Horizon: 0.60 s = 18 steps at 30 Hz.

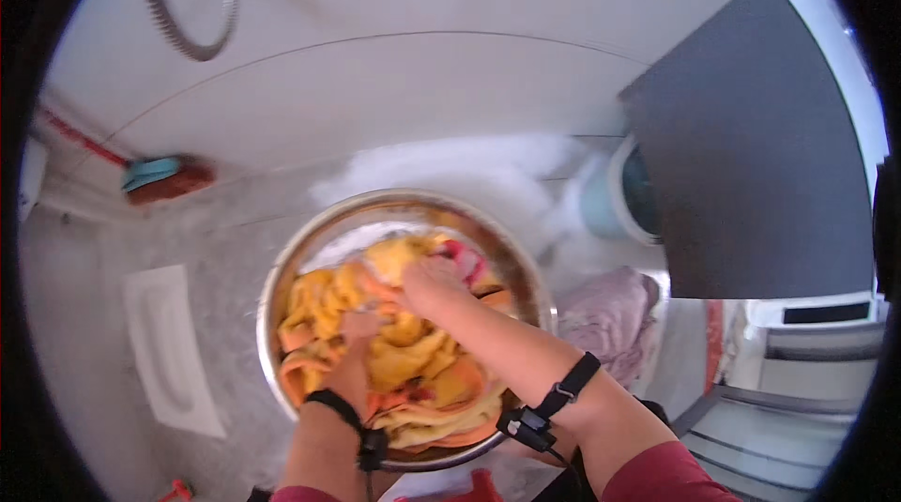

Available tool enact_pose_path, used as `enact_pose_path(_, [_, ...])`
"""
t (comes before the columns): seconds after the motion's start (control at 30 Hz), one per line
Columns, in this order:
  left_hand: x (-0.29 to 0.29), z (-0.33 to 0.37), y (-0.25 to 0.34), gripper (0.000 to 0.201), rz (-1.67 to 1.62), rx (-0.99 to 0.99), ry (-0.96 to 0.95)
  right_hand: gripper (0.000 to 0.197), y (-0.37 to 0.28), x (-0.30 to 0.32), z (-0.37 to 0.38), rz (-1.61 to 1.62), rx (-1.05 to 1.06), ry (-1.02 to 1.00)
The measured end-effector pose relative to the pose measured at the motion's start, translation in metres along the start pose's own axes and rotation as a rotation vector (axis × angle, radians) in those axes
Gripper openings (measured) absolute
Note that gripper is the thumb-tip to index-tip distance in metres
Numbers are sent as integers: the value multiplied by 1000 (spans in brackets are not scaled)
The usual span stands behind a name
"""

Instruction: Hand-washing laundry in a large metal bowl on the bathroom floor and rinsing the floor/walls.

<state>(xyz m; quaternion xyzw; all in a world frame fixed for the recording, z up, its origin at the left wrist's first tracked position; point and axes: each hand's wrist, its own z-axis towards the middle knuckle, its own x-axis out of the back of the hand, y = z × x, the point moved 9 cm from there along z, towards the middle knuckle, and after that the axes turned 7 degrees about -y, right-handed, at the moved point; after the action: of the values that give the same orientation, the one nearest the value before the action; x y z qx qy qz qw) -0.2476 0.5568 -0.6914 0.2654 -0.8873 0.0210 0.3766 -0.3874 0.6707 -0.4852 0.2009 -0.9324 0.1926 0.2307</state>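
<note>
Yellow cloth [399, 366] lies under and around both hands, inside the metal basin [521, 267]. Left hand [364, 324] and right hand [434, 284] touch it; finger closure blurred, cannot tell if clenched. Judged soft, limp, probably wet-heavy, slippery. Best hold: thick folds between the forearms.

I get the left hand [364, 322] and the right hand [434, 284] only as blurs against the yellow cloth [404, 363], whose folds hide much of the metal basin [511, 263]. The dark grey panel [760, 145] covers part of the pale bucket [603, 200]. My view's upper edge cuts off the looped hose [194, 52], its lower edge a red object [481, 485] I can't identify.
</note>
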Motion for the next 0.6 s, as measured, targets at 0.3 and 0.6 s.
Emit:
enact_pose_path(0.3, [8,38,10,60,-501,52,-132,93,104,-12,51,523,-174,238])
enact_pose_path(0.6, [144,-176,67,69,-1424,-109,-196,17,17,-50,-76,458,42,604])
